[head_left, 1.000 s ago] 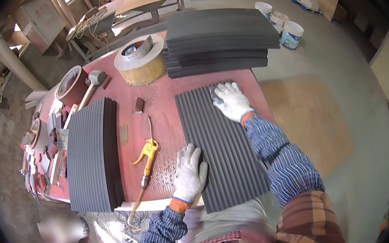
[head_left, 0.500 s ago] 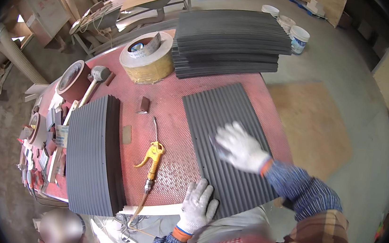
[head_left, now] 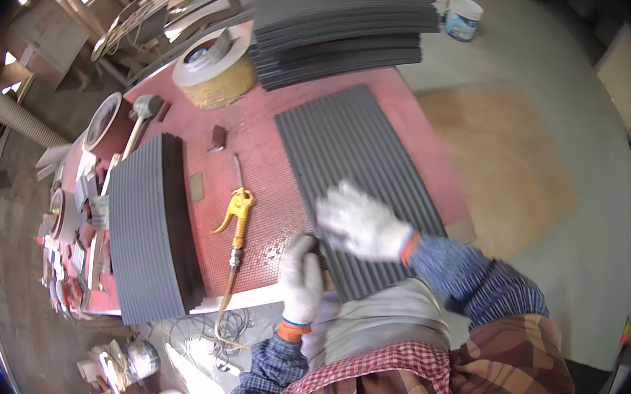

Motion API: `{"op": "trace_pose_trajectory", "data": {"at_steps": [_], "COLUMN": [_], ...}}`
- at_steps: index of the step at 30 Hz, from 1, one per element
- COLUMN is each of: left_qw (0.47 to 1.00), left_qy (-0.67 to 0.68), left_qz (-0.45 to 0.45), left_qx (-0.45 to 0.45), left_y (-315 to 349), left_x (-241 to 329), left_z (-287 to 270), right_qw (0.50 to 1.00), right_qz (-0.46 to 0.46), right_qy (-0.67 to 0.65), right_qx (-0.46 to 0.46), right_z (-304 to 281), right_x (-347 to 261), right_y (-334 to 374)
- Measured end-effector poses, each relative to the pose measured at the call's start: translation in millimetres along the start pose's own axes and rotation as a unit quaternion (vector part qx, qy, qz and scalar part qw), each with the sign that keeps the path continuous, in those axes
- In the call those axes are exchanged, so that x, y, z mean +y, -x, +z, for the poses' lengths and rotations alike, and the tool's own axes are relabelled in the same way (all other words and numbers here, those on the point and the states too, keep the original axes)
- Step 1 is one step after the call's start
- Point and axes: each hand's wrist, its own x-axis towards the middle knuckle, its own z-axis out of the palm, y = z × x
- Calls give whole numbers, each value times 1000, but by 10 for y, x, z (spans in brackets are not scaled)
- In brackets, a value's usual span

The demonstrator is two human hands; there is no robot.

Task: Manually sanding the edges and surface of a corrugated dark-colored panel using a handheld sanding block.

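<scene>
Ribbed panel [head_left: 351,151]: probably stiff, light

It lies mid-frame, best held by opposite long edges. Right hand [head_left: 365,224] is over it, fingers extended; left hand [head_left: 301,280] beside its lower-left edge. Cannot tell whether either pinches anything.

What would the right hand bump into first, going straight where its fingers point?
Past the ridged panel, the right hand would probably meet the yellow air gun on the red tabletop, though the hand's height is unclear, so it might pass over.
</scene>
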Motion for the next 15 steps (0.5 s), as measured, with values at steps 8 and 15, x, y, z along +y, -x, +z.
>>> {"op": "trace_pose_trajectory", "data": {"at_steps": [8, 15], "left_qw": [956, 898], "left_qy": [-259, -374], "left_qz": [89, -25], "left_qx": [-108, -230], "left_y": [-1893, -2719], "left_x": [-263, -728], "left_z": [211, 431], "right_qw": [605, 584], "right_qz": [459, 509], "right_qy": [-622, -593], "right_qx": [193, 218], "right_z": [-1289, -1085], "right_x": [-984, -1122], "right_y": [1533, 1765]}}
